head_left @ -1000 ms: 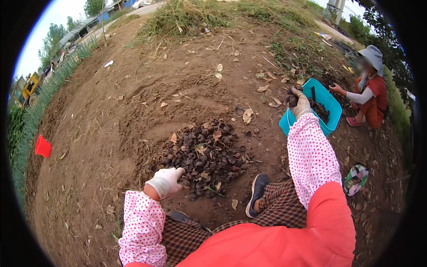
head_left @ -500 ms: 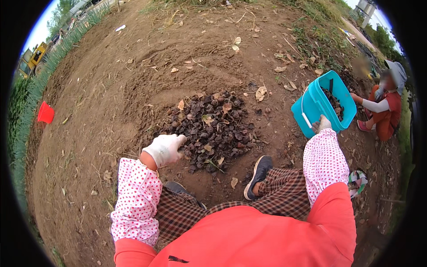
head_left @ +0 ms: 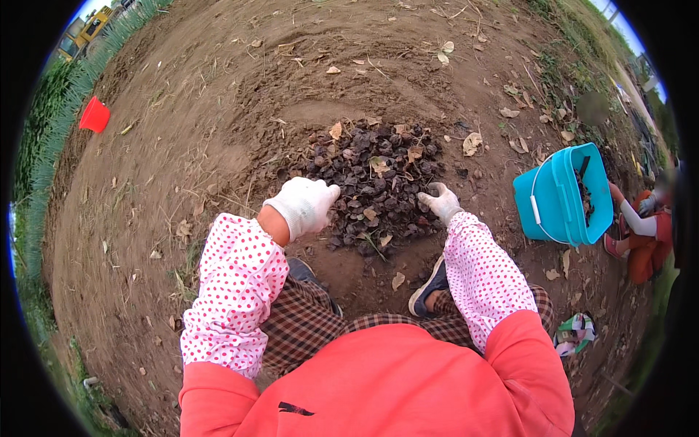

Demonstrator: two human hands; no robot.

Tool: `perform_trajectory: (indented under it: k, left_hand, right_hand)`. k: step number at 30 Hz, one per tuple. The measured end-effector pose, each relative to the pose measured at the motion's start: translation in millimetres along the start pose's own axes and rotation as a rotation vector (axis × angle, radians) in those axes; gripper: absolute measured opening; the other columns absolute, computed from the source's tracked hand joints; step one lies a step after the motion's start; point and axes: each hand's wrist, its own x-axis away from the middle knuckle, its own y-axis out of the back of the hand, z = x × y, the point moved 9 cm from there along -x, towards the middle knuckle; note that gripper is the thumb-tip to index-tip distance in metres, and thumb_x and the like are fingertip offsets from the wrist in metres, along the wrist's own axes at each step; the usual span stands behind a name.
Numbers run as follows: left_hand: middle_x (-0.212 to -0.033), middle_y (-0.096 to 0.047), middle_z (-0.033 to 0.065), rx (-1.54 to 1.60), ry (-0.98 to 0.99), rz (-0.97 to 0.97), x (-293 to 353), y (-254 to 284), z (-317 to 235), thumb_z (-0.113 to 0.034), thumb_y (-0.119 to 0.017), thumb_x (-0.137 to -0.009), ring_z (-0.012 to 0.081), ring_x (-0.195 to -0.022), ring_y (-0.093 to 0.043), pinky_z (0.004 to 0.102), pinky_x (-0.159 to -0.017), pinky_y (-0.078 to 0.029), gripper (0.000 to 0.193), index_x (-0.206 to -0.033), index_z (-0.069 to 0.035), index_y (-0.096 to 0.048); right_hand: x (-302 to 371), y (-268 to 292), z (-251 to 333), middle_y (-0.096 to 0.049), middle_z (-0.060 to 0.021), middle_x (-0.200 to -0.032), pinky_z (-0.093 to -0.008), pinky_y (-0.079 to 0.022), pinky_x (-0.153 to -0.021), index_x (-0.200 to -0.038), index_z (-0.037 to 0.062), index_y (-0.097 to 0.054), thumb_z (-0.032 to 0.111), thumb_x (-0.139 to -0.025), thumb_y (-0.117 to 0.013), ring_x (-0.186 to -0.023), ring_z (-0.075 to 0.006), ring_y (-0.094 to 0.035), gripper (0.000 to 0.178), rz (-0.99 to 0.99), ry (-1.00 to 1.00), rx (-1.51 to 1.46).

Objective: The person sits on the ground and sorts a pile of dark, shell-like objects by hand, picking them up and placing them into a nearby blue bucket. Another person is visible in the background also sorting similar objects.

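A heap of dark, shrivelled, roundish pieces like dried husks lies on the soil in front of my feet, with a few dry leaves on top. My left hand, in a whitish glove, is at the heap's left edge with its fingers curled closed; whatever it may hold is hidden. On the heap's right side my right hand, also gloved, has thumb and fingers apart and nothing visible in it. To the right stands a turquoise bucket with a white-gripped wire handle; dark pieces show inside it.
Beyond the bucket a person crouches, one hand near its rim. A red bucket sits far left beside green plants. A patterned cloth-like item lies right of my knee. A yellow machine stands at the far left.
My right hand has let go of the turquoise bucket and come left to the heap. My left hand stays at the heap's left edge. The whole view has shifted.
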Motion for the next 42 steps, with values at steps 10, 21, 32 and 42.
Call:
perform_trajectory:
  k: [10, 21, 32, 42]
  left_hand:
    - [-0.102, -0.067, 0.0180, 0.067, -0.011, -0.061, 9, 0, 8, -0.021, -0.071, -0.081, 0.0379, -0.091, -0.069, 0.0479, -0.078, -0.057, 0.039, -0.115, -0.005, -0.059]
    - [-0.100, -0.067, 0.0180, 0.127, 0.004, -0.045, 10, -10, 23, -0.026, -0.073, -0.081, 0.0385, -0.091, -0.069, 0.0490, -0.078, -0.056, 0.041, -0.114, -0.006, -0.059]
    - [-0.100, -0.070, 0.0164, 0.144, -0.002, -0.042, 7, -7, 22, -0.023, -0.072, -0.080, 0.0365, -0.093, -0.071, 0.0468, -0.080, -0.057, 0.037, -0.112, -0.006, -0.062]
    - [-0.100, -0.074, 0.0153, 0.139, 0.006, -0.006, 6, -8, 19, -0.022, -0.069, -0.082, 0.0346, -0.097, -0.072, 0.0449, -0.083, -0.058, 0.033, -0.111, -0.006, -0.066]
  right_hand:
    - [-62, -39, 22, -0.060, -0.0191, -0.139, -0.0419, -0.045, -0.110, -0.140, 0.0121, -0.058, 0.034, -0.099, -0.059, -0.131, -0.0352, -0.056, 0.046, -0.095, 0.062, 0.171]
    - [-73, -87, -25, -0.069, -0.0181, -0.127, -0.0358, -0.048, -0.104, -0.139, 0.0083, -0.058, 0.025, -0.081, -0.078, -0.119, -0.0303, -0.065, 0.064, -0.031, -0.111, -0.164]
    - [-60, -65, -5, -0.069, -0.0037, -0.095, -0.0296, -0.051, -0.083, -0.113, 0.0033, -0.067, 0.021, -0.079, -0.088, -0.086, -0.0153, -0.063, 0.043, -0.157, 0.012, -0.120]
    - [-23, -68, 101, -0.070, -0.0123, -0.098, -0.0394, -0.056, -0.083, -0.118, 0.0110, -0.064, 0.022, -0.089, -0.074, -0.087, -0.0303, -0.070, 0.032, -0.120, 0.258, 0.051]
